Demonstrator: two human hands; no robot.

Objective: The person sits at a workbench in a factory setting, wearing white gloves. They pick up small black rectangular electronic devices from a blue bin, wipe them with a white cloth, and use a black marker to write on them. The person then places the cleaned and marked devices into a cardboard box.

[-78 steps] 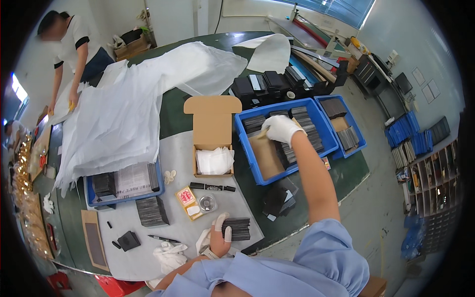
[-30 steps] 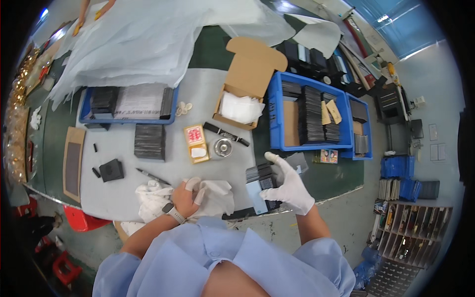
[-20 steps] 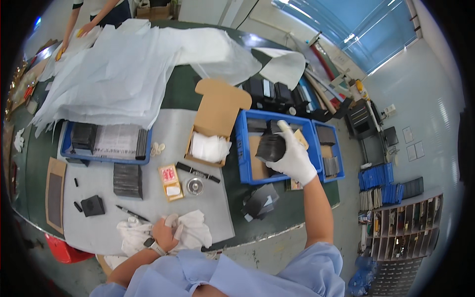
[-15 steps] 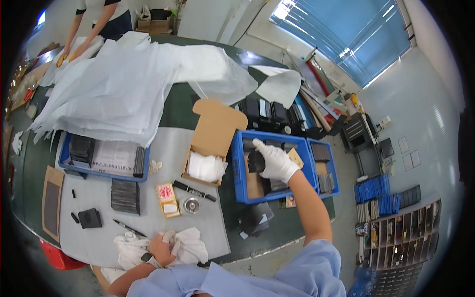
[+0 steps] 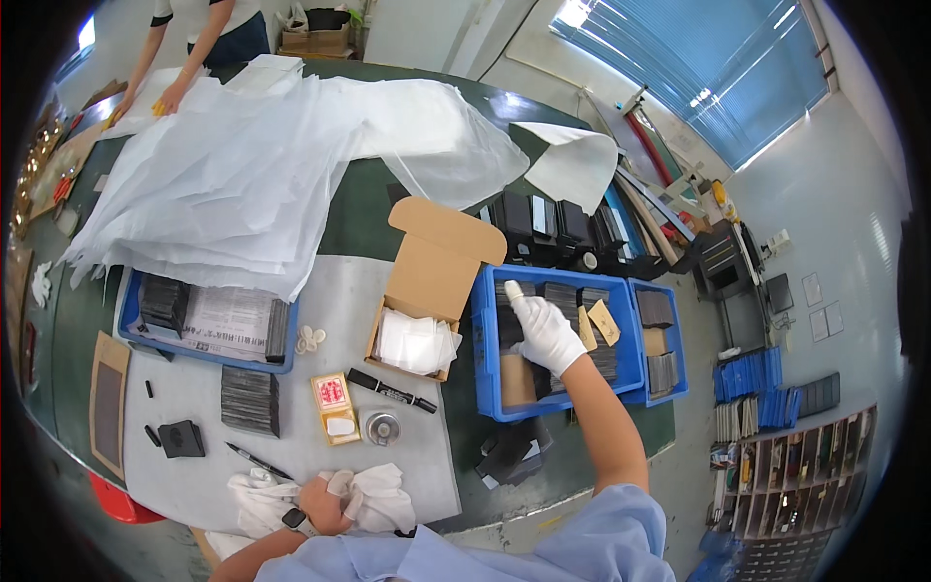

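My right hand (image 5: 548, 338), in a white glove, reaches into a blue plastic bin (image 5: 482, 393) at the right. Its fingers curl at the near end of a stack of thin black plates (image 5: 506, 330) in the bin's left row; the fingertips are partly hidden. Bare cardboard (image 5: 520, 378) shows in front of that stack. More rows of black plates (image 5: 561, 297) stand beside it, with two beige tags (image 5: 603, 323) on top. Near the table's front edge, my left hand (image 5: 324, 504), wearing white finger covers, is closed on a crumpled white cloth (image 5: 380, 493).
An open cardboard box (image 5: 417, 341) of white sheets stands mid-table. Nearby are a marker (image 5: 392, 390), a small round jar (image 5: 382, 428) and a plate stack (image 5: 249, 400). A second blue bin (image 5: 207, 357) sits left. Across the table a co-worker's hands (image 5: 167, 100) touch white sheeting (image 5: 223, 175).
My right hand has lowered the black plates into the bin's left row. The view has shifted slightly, and my left hand stays on the cloth.
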